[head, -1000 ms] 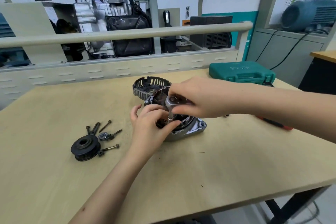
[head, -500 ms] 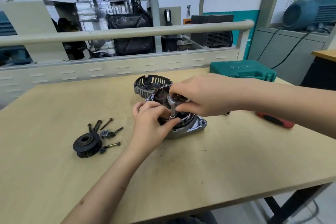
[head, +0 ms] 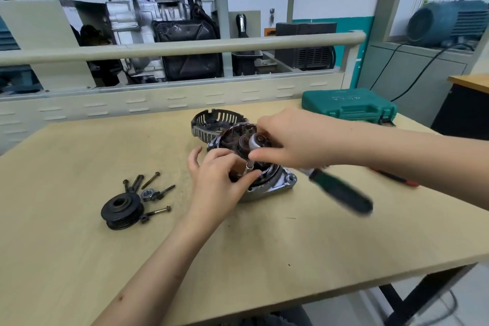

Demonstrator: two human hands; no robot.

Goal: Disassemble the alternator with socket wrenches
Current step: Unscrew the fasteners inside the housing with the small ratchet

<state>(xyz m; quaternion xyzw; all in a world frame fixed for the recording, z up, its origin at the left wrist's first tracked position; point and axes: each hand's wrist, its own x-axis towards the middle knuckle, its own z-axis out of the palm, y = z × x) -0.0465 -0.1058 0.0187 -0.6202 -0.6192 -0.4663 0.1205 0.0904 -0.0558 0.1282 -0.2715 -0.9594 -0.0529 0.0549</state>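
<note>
A: Where is the alternator at this moment?

B: It lies near the middle of the wooden table, opened, with the copper windings visible. A slotted black cover rests just behind it.

A: What does the right hand hold?

B: Its fingers are curled around the head of the socket wrench. The dark handle points toward the right front and looks blurred.

A: And the left hand?

B: It pinches the socket shaft between thumb and fingers, down in the housing.

A: What else is on the table?

B: A black pulley with loose bolts and a nut at the left, a green tool case at the far right, and a red-handled tool partly hidden behind the right forearm.
</note>
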